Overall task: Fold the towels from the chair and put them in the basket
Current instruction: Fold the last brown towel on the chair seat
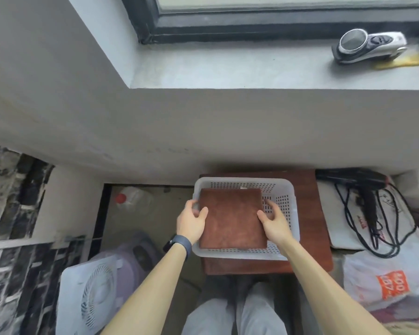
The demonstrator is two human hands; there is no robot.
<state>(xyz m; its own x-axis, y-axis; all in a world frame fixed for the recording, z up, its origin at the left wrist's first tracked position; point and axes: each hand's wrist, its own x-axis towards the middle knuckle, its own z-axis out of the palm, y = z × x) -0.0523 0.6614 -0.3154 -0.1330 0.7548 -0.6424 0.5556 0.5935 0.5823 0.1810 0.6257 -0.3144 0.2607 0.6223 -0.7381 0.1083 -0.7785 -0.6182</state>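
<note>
Towel (232,217), rust-brown with a short, slightly mottled nap, is folded into a flat, thick square. It is held over the left part of the basket (284,201), and its left edge covers the rim there. I cannot tell whether it touches the bottom. The basket is white moulded plastic, rectangular with rounded corners, and its walls and floor are pierced by rows of small slots. It stands on a reddish-brown table (312,226) with a smooth top.

The left hand (191,222) has its grip clamped on the towel's left edge, thumb on top. The right hand (275,222) has its grip clamped on the right edge in the same way. A dark band with a black watch (177,244) circles the left wrist.

To the right, a black hair dryer (358,180) and its looping cord lie on a white cloth bag. Nearer is a thin plastic bag (385,281) with an orange patch whose white digits are upside down and blurred. A white grilled fan (92,298) stands lower left.
</note>
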